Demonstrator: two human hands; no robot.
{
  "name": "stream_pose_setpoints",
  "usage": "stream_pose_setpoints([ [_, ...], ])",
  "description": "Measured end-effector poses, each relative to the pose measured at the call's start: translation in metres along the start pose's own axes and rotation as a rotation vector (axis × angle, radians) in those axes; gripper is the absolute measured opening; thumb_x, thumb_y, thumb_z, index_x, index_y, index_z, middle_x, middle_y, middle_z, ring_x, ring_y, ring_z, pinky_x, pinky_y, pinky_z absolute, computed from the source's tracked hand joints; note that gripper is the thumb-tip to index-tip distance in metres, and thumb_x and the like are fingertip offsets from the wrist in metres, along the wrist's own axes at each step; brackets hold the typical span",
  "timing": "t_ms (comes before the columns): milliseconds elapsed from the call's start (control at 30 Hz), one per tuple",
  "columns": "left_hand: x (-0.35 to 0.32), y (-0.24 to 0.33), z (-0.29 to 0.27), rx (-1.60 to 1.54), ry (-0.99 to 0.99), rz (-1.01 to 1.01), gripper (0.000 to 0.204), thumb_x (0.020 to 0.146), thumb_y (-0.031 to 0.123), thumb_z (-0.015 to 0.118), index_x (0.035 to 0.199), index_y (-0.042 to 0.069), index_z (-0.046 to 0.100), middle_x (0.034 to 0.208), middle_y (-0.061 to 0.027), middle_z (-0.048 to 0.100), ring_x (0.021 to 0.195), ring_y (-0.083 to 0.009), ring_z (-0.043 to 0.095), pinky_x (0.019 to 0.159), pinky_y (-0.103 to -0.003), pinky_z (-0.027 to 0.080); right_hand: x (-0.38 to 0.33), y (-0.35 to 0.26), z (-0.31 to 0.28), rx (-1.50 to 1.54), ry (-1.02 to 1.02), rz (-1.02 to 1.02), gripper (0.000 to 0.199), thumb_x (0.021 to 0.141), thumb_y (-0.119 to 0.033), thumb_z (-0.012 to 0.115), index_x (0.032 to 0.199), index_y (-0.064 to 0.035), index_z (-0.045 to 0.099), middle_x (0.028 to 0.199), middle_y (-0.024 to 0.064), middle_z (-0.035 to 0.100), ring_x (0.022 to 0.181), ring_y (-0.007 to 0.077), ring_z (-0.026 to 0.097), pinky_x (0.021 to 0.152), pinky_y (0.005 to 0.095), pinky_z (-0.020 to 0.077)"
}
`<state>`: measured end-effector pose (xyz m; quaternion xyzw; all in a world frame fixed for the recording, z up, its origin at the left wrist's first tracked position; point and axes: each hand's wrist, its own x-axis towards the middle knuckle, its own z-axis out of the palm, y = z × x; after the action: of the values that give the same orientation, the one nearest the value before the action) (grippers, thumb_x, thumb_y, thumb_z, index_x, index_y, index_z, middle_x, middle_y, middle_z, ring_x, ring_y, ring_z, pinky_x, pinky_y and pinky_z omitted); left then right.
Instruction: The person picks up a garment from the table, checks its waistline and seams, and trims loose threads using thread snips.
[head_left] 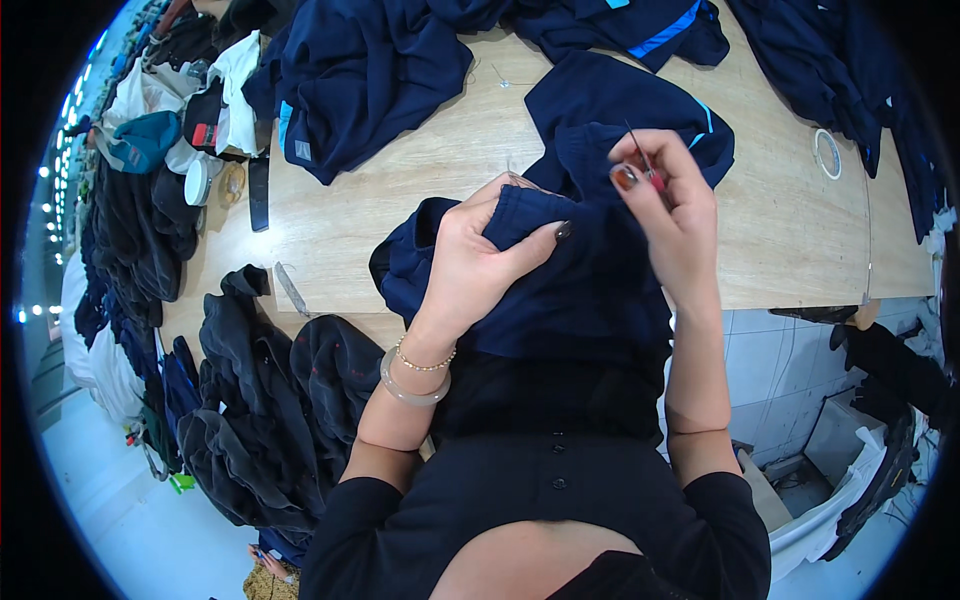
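Observation:
My left hand [475, 255] grips a navy garment [590, 280] by a gathered edge, which looks like a waistband or cuff. Its thumb lies over the cloth and its fingers are behind. The garment hangs from the table edge onto my lap. To the right, my right hand [675, 200] is closed in a pinch on a thin pointed tool with a red grip [657, 181]. The tool's dark tip points up and left, over the cloth; its exact kind is too small to make out. Fingers of my right hand partly hide the grip.
More navy garments [370, 85] lie along the table's far side. A white ring [827, 154] rests at the right. Dark clothing [245, 400] is heaped on the left, near a white round container [198, 183] and a black strip [260, 190]. Another person's hand [272, 565] shows at lower left.

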<state>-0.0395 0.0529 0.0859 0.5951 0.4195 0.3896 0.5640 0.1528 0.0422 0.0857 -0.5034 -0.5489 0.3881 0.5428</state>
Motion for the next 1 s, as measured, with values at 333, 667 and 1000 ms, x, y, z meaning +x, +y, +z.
stream_pose_setpoints([
  [333, 0.001, 0.006, -0.008, -0.060, -0.098, -0.017, 0.016, 0.077, -0.001, 0.068, 0.093, -0.004, 0.070, 0.091, -0.0055, 0.065, 0.081, -0.0112, 0.059, 0.075, -0.022, 0.046, -0.007, -0.004, -0.029, -0.368, -0.126, -0.214, 0.015, 0.078, -0.011, 0.075, 0.086, -0.0004, 0.068, 0.078, 0.0067, 0.062, 0.072, 0.0167, 0.059, 0.064, 0.0249, 0.0447],
  [667, -0.001, 0.008, -0.008, -0.049, -0.122, 0.013, 0.018, 0.077, -0.003, 0.068, 0.094, -0.004, 0.070, 0.089, -0.0055, 0.064, 0.080, -0.0107, 0.058, 0.074, -0.022, 0.045, -0.005, -0.011, -0.014, -0.439, -0.122, -0.382, 0.025, 0.067, -0.013, 0.082, 0.085, -0.0030, 0.068, 0.075, 0.0052, 0.063, 0.070, 0.0189, 0.058, 0.061, 0.0272, 0.0451],
  [1000, 0.001, 0.009, -0.014, 0.043, -0.174, 0.226, 0.014, 0.077, 0.000, 0.069, 0.090, -0.004, 0.070, 0.098, -0.0086, 0.066, 0.092, -0.0159, 0.061, 0.083, -0.027, 0.047, -0.007, 0.004, -0.011, 0.041, -0.029, -0.159, 0.027, 0.074, -0.013, 0.079, 0.095, -0.0020, 0.066, 0.088, 0.0039, 0.063, 0.072, 0.0119, 0.056, 0.064, 0.0234, 0.0442],
])
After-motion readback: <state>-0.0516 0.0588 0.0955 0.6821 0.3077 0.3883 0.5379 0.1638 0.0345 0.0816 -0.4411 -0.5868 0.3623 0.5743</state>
